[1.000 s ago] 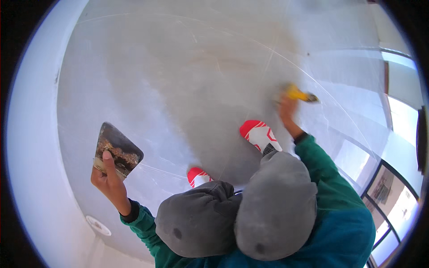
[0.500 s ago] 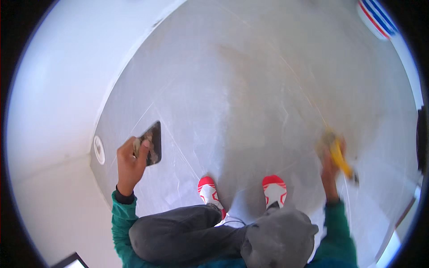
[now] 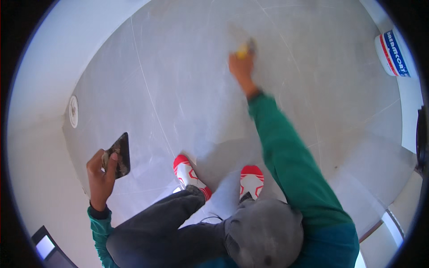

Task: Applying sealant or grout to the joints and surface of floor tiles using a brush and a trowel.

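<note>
I see a dark, brown-smeared plate (image 3: pixel 124 154) gripped in the left hand (image 3: pixel 101 178) — and a blurred yellow tool (image 3: pixel 242 52) in the right hand (image 3: pixel 241 68), arm (image 3: pixel 297 161) stretched forward.

Smooth grey floor (image 3: pixel 210 80) — faintly glossy, matt cloth trousers (image 3: pixel 263 232), dark plate (image 3: pixel 124 150) — patchily rough, smooth plastic-looking bucket (image 3: pixel 392 53)

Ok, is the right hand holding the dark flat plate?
No, the dark flat plate is in the left hand; the right hand holds a yellow tool.
</note>
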Tool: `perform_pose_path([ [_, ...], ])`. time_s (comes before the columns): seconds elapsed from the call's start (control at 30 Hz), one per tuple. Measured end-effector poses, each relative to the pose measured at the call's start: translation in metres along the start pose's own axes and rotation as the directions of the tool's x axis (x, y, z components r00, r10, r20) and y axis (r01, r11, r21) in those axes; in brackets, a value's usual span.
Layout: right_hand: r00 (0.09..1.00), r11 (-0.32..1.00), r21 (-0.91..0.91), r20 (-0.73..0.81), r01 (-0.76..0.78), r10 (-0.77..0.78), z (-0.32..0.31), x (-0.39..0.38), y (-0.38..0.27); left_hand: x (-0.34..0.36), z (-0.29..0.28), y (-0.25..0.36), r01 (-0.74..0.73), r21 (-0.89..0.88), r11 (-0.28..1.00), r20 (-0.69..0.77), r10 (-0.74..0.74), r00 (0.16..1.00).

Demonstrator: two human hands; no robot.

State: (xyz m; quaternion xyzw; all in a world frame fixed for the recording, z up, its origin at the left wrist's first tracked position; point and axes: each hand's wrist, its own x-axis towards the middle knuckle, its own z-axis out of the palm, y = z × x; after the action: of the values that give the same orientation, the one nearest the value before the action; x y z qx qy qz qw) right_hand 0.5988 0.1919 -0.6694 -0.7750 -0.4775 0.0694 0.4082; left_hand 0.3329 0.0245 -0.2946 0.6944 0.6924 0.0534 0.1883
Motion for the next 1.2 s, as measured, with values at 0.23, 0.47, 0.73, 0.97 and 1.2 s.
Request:
perform_pose_path([
  [0.23, 0.567, 0.871, 0.406, 0.662, 0.278, -0.49, -0.145, 0.083, -0.011, -0.065, -0.026, -0.076, 0.206, -0.097, 0.974, -0.137, -0.219, 0.966],
  [0.47, -0.111, 0.925, 0.158, 0.986, 0.346, -0.127, -0.304, -0.115, 0.065, -0.103, -0.01, -0.12, 0.478, -0.271, 0.836, -0.051, -0.508, 0.86],
  [0.73, 0.334, 0.423, 0.072, 0.5, 0.903, -0.799, -0.031, 0.052, -0.083, -0.071, -0.007, -0.094, 0.396, -0.281, 0.874, -0.072, -0.431, 0.9],
  [0.97, -0.099, 0.614, 0.552, 0.784, 0.563, -0.613, -0.163, -0.077, -0.026, -0.132, -0.025, -0.144, 0.536, -0.294, 0.791, -0.099, -0.583, 0.806],
  [1.2, 0.197, 0.435, 0.277, 0.605, 0.857, -0.772, 0.017, -0.007, -0.131, -0.107, -0.026, -0.125, 0.456, -0.364, 0.812, -0.104, -0.522, 0.847],
])
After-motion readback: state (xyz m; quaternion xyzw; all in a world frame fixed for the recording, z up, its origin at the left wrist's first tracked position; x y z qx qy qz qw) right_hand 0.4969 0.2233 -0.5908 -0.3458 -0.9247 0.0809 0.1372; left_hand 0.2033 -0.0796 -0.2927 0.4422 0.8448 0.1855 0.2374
